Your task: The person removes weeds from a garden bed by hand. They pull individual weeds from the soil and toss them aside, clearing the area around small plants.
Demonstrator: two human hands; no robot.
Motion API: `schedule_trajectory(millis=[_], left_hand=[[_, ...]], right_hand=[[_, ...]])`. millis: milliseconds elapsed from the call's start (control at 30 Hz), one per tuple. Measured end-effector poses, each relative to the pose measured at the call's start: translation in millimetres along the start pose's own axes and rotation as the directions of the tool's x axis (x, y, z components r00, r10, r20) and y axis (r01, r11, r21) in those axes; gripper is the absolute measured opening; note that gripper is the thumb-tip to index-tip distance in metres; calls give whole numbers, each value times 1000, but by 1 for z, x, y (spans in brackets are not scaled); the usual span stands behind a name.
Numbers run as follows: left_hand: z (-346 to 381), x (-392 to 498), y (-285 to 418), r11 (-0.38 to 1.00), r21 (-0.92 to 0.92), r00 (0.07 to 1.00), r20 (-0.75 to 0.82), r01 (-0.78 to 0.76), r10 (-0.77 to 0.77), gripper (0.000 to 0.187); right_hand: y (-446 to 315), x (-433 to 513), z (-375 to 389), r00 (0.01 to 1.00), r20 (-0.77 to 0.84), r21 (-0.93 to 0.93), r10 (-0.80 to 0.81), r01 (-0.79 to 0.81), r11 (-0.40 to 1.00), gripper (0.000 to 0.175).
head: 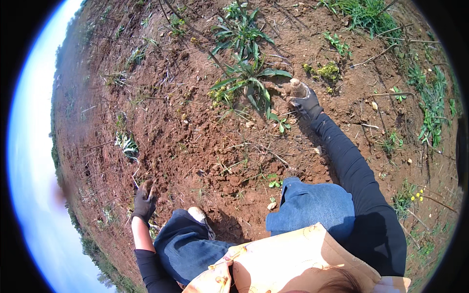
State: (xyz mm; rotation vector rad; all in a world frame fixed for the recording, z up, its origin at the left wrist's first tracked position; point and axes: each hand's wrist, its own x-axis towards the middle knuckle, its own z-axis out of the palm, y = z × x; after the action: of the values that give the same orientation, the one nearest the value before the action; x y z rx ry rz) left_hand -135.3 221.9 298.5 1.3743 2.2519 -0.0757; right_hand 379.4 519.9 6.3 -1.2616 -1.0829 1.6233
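Note:
My right hand (pixel 305 102), in a dark glove with soil on its fingers, is closed around a brown, soil-coated object (pixel 298 88), perhaps a root or tool handle; its kind is unclear. Just left of it grows a leafy green plant (pixel 253 82) with long narrow leaves. My left hand (pixel 144 200), also in a dark, muddy glove, is low at the left beside my knee, close to the soil. Its fingers are bent, and whether they grip anything cannot be told. A pale stem or root (pixel 135 178) lies by its fingertips, below a wilted leafy plant (pixel 128 144).
Reddish, clumpy soil (pixel 198 146) spreads before my bent legs in blue jeans (pixel 315 205). A white shoe (pixel 199 217) is near the left knee. Thin dry stalks (pixel 198 40) rise at the top. Green weeds (pixel 427 106) grow at the right, with a stick (pixel 392 94) nearby.

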Motion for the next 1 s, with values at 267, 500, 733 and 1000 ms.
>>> schedule_trajectory(millis=[267,500,733,1000], left_hand=[[0,-6,0,982,3,982,-8,186,-186,33],[-74,-77,90,997,65,936,-349,-31,52,35],[-102,-91,234,948,214,854,-418,-237,309,36],[-61,-22,297,654,341,689,-26,-675,725,46]], right_hand=[[-12,-25,-11,877,-21,655,480,-350,669,41],[-90,-53,21,999,40,-433,10,8,901,63],[4,-34,41,955,-17,-435,-295,259,862,56],[22,-44,-6,990,136,306,-35,-8,952,57]])
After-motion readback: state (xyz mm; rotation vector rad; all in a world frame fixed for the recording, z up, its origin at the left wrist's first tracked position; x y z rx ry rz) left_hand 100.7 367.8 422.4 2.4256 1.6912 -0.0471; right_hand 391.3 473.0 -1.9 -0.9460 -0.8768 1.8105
